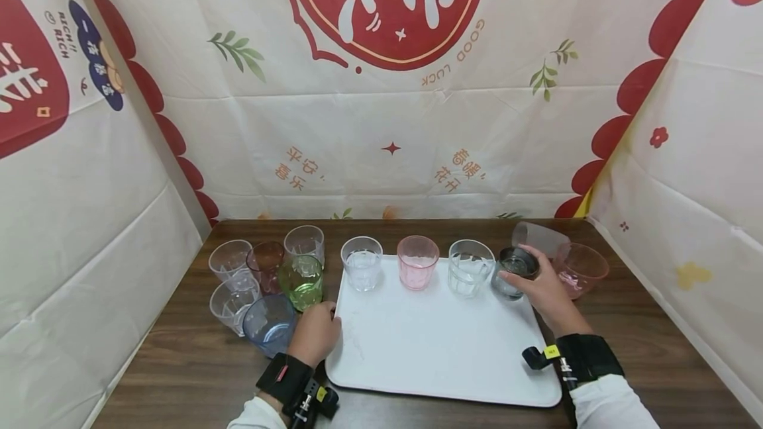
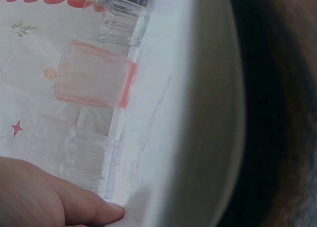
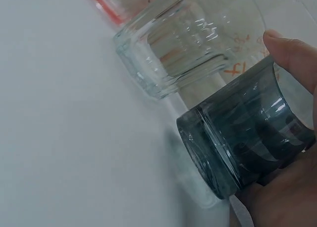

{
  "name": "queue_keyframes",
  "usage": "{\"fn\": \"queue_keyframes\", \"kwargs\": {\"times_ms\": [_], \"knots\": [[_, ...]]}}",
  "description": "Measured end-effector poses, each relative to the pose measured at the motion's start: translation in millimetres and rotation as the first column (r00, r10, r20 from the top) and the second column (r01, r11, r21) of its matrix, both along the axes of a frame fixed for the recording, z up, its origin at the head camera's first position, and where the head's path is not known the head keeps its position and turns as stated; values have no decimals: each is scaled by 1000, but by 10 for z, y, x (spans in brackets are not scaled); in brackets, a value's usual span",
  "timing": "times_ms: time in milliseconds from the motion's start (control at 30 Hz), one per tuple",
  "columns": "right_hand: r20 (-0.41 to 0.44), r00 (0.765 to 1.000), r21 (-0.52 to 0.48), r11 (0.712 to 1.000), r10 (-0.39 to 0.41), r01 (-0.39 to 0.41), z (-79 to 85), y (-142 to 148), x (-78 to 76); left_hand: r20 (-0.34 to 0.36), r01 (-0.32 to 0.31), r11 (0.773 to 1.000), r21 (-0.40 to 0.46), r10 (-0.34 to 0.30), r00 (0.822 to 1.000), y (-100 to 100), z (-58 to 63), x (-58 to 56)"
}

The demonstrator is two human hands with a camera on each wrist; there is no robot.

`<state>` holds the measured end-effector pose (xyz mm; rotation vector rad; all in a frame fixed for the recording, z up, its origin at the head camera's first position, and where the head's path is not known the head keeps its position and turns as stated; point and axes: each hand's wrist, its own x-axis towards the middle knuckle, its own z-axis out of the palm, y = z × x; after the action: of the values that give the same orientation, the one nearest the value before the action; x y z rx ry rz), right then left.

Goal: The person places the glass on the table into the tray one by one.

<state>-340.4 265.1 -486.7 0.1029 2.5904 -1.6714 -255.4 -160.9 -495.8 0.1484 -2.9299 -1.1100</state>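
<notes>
My right hand [image 1: 547,291] grips a smoky grey glass [image 1: 511,278] around its upper part, over the tray's far right corner. The right wrist view shows the grey glass [image 3: 233,133] tilted beside a clear faceted glass [image 3: 173,49], its base close over the white surface. At the left edge of the white tray [image 1: 441,343], my left hand [image 1: 316,335] holds the rim, with the thumb [image 2: 94,207] on top in the left wrist view. Along the tray's far side stand a clear glass [image 1: 361,267], a pink glass [image 1: 417,267] and the clear faceted glass.
Left of the tray cluster several glasses, among them a green glass [image 1: 302,286], a blue glass [image 1: 269,326] and a brown-red glass [image 1: 266,267]. Right of it are a frosted glass [image 1: 542,238] lying on its side and a pinkish glass [image 1: 581,270]. Cloth walls surround the wooden table [image 1: 179,376].
</notes>
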Motion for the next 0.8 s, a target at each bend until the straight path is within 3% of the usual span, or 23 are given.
{"fn": "queue_keyframes", "kwargs": {"times_ms": [233, 467, 600, 800], "knots": [[0, 1000, 40, 999, 17, -17, -74, 6, -22, -9, 1, 1000, 9, -1, 1000, -4, -6, -3], [11, 1000, 157, 987, 20, -22, -30, -14, -12, -3, -8, 1000, 17, 8, 1000, -4, -7, -3], [-115, 992, 210, 977, 52, -27, 114, -37, 80, -4, -10, 1000, 25, 10, 1000, -7, 1, 7], [-315, 949, 138, 990, 26, 18, 572, 143, 343, -17, -2, 999, 34, 2, 1000, 3, 3, 19]]}}
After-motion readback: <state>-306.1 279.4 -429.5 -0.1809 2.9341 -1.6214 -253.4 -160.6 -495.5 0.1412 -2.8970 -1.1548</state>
